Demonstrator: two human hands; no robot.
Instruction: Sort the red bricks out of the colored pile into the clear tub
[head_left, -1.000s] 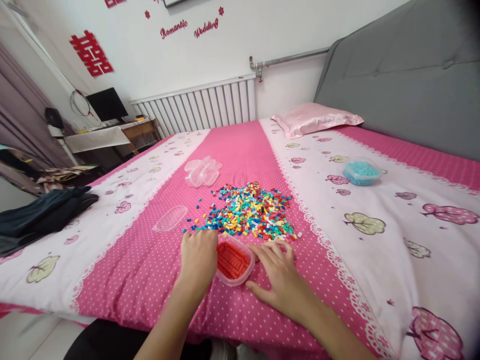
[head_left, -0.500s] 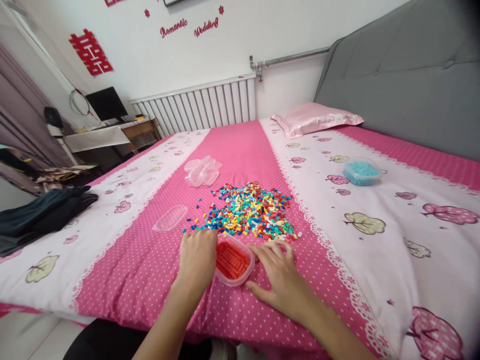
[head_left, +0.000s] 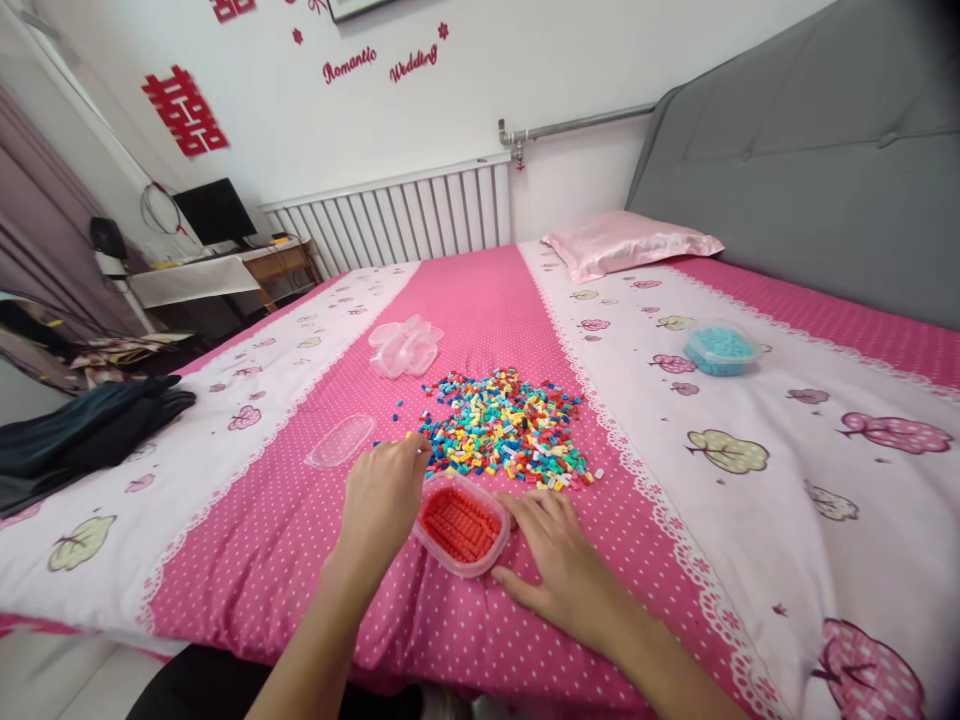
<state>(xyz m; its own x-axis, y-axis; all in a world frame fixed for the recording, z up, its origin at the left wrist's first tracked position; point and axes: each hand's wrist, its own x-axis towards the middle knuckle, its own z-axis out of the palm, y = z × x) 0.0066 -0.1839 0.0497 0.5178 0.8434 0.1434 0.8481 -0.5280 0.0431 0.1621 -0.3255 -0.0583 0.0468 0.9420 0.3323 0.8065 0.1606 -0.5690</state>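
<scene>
A clear plastic container stands on the bed in front of me, lined with small red bricks laid in neat rows. My right hand lies at its right side, fingers spread and fingertips touching the wall. Just beyond the container's left rim is my left hand, its fingers pinched together near the pile's edge. Whatever sits between those fingertips is too small to make out. Behind the container spreads a loose pile of small multicoloured bricks.
A clear lid lies left of the pile, and stacked clear plastic pieces lie farther back. Off to the right stands a container of light-blue bricks. A pink pillow rests near the grey headboard; dark cloth lies at left.
My left hand has moved up and slightly left, off the container's rim toward the pile's edge. More of the container's left side shows. My right hand stays at its right side.
</scene>
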